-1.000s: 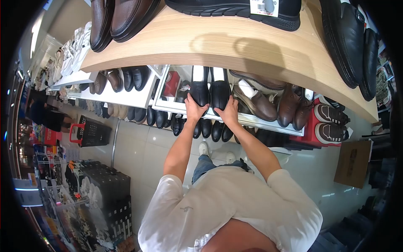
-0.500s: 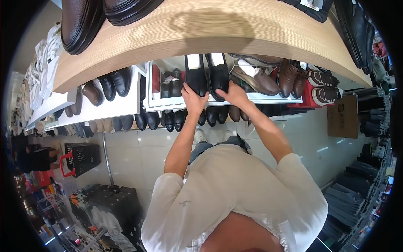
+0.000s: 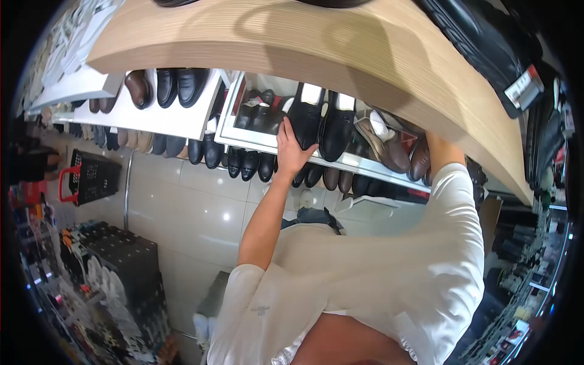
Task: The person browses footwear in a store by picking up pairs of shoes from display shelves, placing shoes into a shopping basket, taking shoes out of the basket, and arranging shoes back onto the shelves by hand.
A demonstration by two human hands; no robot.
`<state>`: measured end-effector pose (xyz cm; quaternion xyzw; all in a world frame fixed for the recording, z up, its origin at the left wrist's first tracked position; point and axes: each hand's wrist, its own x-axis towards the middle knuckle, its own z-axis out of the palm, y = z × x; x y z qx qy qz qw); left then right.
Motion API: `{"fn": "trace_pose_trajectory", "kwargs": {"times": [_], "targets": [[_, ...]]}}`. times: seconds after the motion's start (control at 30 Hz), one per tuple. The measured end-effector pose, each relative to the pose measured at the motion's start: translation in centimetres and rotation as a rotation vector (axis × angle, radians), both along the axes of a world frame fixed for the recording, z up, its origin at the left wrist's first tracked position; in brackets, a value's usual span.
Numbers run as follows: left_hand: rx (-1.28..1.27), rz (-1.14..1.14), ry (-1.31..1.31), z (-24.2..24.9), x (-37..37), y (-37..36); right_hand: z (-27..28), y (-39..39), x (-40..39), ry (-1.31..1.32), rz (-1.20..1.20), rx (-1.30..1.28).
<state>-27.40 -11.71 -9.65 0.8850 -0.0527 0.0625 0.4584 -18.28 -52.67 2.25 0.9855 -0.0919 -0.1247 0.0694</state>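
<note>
A pair of black slip-on shoes [image 3: 338,129] with white paper inside stands side by side on the glass shelf under a wooden shelf board. My left hand [image 3: 293,146] grips the left shoe of the pair at its toe, fingers along its outer side and thumb across the front. My right forearm [image 3: 445,151] reaches under the wooden board at the right, near the brown shoes [image 3: 420,159]. The board hides the fingers of that hand. A brown shoe with paper stuffing [image 3: 384,146] lies between the black pair and my right arm.
The wooden shelf board [image 3: 286,45] overhangs the glass shelf's white frame [image 3: 255,139]. A white shelf [image 3: 164,121] with brown and black shoes is at the left. Below runs a lower row of shoes [image 3: 243,164]. A black basket [image 3: 97,176] with a red handle stands on the floor.
My right hand has left the black pair and moved right, under the board. My left hand stays at the left black shoe. The view has shifted and turned.
</note>
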Motion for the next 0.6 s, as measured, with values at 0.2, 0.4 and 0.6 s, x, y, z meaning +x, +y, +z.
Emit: {"fn": "trace_pose_trajectory", "kwargs": {"times": [0.2,0.4,0.6], "targets": [[-0.017,-0.014,0.033,-0.2,-0.3,0.0,-0.2,0.5,2.1,0.002,0.056,-0.024],[-0.029,0.0,0.03,0.1,-0.3,0.0,-0.1,3.0,5.7,-0.086,0.19,-0.006],[-0.032,0.003,0.028,-0.1,-0.3,0.0,-0.6,6.0,10.1,-0.122,0.284,-0.022]]}}
